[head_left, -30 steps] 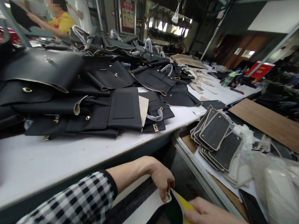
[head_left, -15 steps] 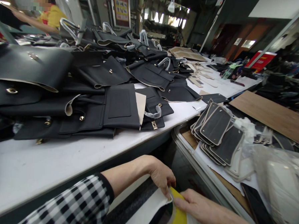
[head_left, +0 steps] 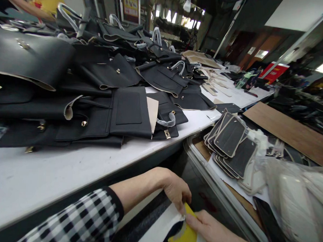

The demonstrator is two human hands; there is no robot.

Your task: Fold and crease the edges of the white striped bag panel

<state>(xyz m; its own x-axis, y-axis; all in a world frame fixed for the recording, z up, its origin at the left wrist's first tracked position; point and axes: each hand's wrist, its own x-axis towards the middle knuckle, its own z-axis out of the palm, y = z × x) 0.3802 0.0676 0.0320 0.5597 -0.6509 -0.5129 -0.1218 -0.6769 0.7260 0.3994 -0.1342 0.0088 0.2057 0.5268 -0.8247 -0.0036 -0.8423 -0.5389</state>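
Note:
My left hand is bent down at the wrist, its fingers pinched on the edge of a black and white bag piece. That piece runs toward me and leaves the bottom of the view. My right hand grips a yellow sheet, thumb on top; its other fingers are hidden. The sheet's upper corner reaches my left fingertips, and its edge lies against the dark, curved opening of the bag piece. Whether the sheet is inside the piece, I cannot tell.
Black bag parts with metal clasps and wrapped handles are heaped on the white table. On the right, a lower stand bears stacked dark panels, plastic-wrapped pale pieces and a phone-like black slab. A person in yellow is behind the heap.
The head view has shifted slightly. My right hand and the yellow sheet have moved a little left, and the sheet's lower edge is turned differently. My left hand stays at the same edge.

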